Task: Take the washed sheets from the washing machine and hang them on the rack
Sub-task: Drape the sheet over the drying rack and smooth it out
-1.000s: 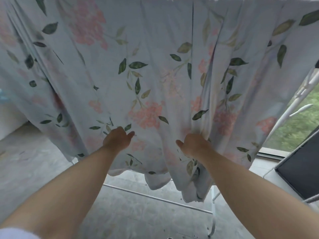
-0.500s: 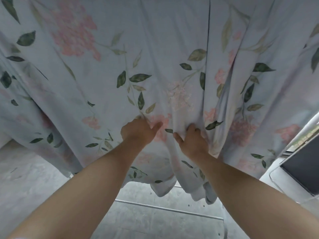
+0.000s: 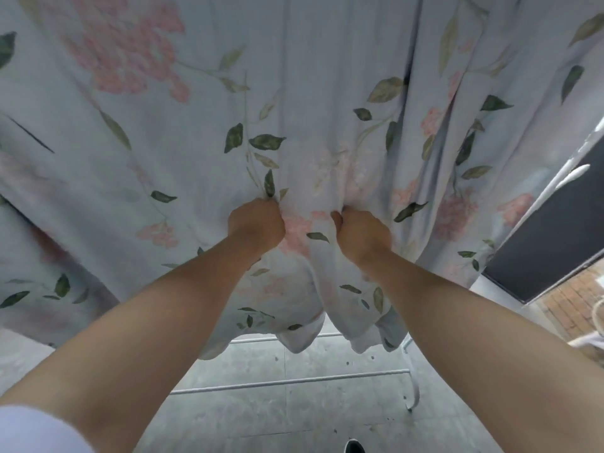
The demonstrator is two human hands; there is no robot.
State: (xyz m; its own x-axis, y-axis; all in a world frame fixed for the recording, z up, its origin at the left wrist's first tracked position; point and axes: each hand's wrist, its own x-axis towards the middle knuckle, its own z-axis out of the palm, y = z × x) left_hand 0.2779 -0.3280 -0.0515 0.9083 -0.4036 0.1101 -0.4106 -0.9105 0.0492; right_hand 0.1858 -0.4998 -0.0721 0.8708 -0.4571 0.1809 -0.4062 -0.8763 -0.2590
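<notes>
From the head camera, the left hand (image 3: 256, 223) and right hand (image 3: 362, 235) are close together, fingers curled and gripping bunches of the flowered sheet (image 3: 327, 93). The sheet hangs above and around them, its hem just below near the rack (image 3: 294, 380) bar. It looks already hung; smoothing the gathered folds seems left.

sheet (image 3: 327, 93) blocks ahead, open below hem

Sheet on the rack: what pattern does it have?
The sheet is pale blue with pink flowers and green leaves, seen in the head view.
</notes>
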